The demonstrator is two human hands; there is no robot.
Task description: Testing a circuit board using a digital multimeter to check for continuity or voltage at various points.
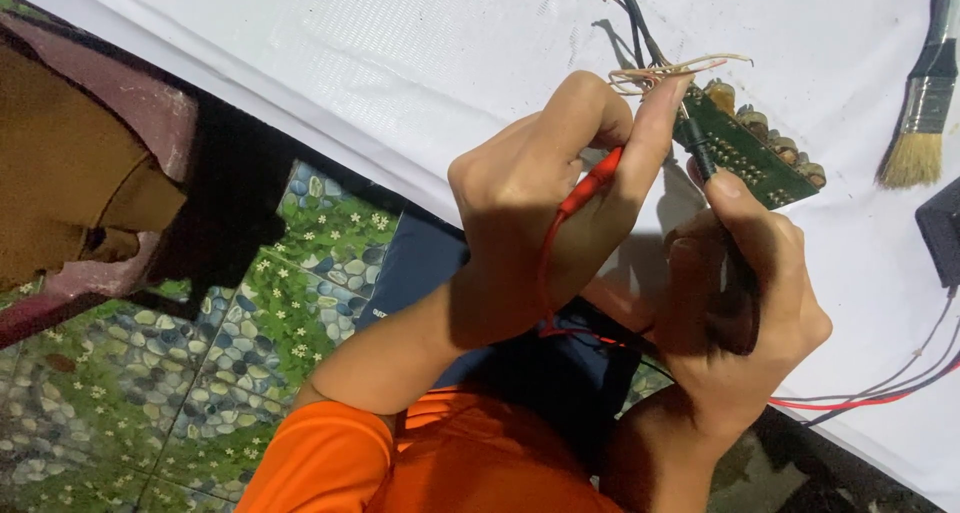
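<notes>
Left hand [545,198]: curled around red probe [590,183], pinched between thumb and fingers, index tip up against bundle of thin pale wires [665,71] at board's near edge. Right hand [745,293]: wrapped around black probe [700,158], thumb along shaft, tip angled onto green circuit board [745,153]. Board held up off the white sheet [400,53], tilted, component side away, row of brownish parts along far edge, dark cables [635,23] rising from its top end.

Progress, as a judgement: both probes gripped and at the board, so contact stage reached; black tip looks landed, red tip hidden behind fingers, cannot tell whether touching. Reading itself not visible; meter body mostly out of frame.

Further out: red and black leads [880,393] trailing right across sheet toward dark box [940,228] at right edge. Paintbrush [925,93] with pale bristles lying upper right, well apart from board. Orange sleeve [330,453] at bottom. Floor [200,373] with green pebble-and-flower pattern below left. No packages, labels or signs legible; only small pale print on dark blue cloth [410,273] beside left wrist, too small to tell.
</notes>
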